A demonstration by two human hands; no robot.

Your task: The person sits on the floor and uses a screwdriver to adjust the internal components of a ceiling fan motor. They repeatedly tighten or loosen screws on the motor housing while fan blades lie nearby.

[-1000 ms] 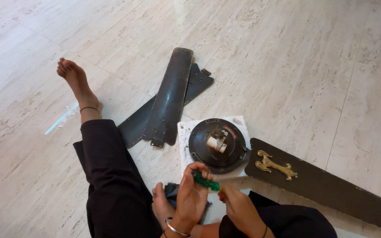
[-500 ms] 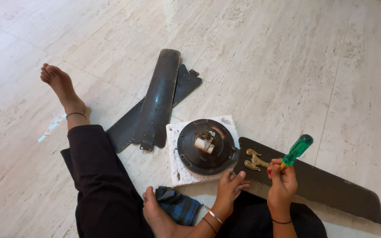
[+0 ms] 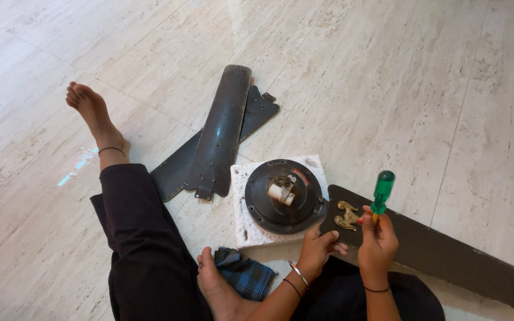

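Down at the bottom of the view, a person sits on the floor [image 3: 388,77] in dark trousers, one bare foot [image 3: 218,285] tucked close beside a crumpled blue checked cloth [image 3: 246,274]. Just past the knees, the right hand [image 3: 378,244] is closed in a fist around the shaft of a green-handled screwdriver [image 3: 381,191], which stands upright with its handle sticking up above the knuckles. Beside it, the left hand [image 3: 319,249] lies open and holds nothing, its fingers spread on the near edge of a long dark fan blade [image 3: 441,255] that stretches off to the right across the floor. A brass-coloured ornamental bracket [image 3: 346,216] sits on the blade's inner end, just beside both hands. Touching that end is a round dark fan motor housing [image 3: 283,196], lying face up with a pale cylinder at its centre, resting on a white foam block [image 3: 245,232]. Further out to the left, two more dark fan blades [image 3: 221,134] lie stacked and crossed over each other. Beyond them the other leg stretches out to a bare foot [image 3: 90,107] with a thin anklet. All of it rests on pale, glossy marble-like tiles with faint grey veining and thin seams, running to every edge of the view.
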